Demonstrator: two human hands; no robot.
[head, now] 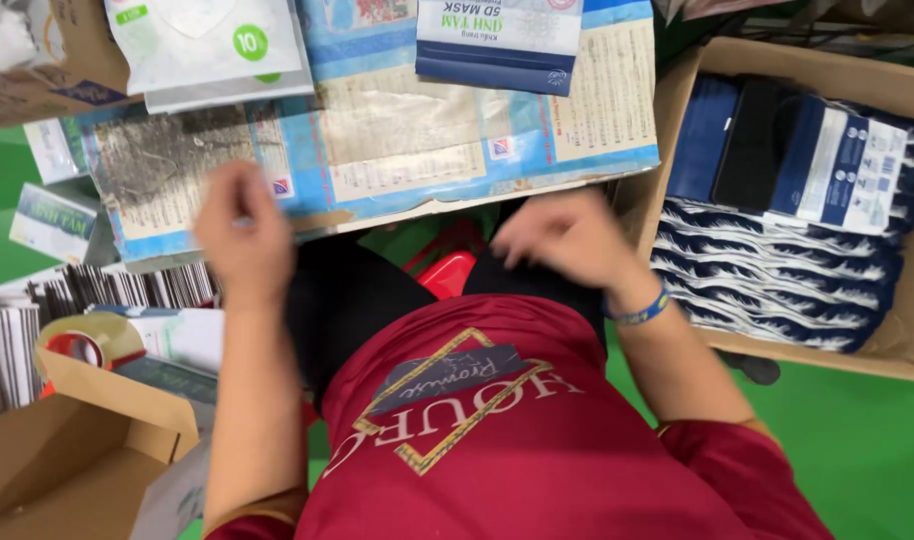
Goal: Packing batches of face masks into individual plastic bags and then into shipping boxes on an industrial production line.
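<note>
Packets (777, 270) fill the box (907, 340) right of the board (377, 150).

Left hand (242, 235) and right hand (567, 238) hover blurred over a worn printed board (377, 150).

A dark red short-sleeved shirt (537, 450) with a gold-outlined diamond print and pale lettering is worn. Black trousers (352, 300) are seen below it. A blue-and-yellow woven wristband (639, 310) is worn on the right wrist.
</note>
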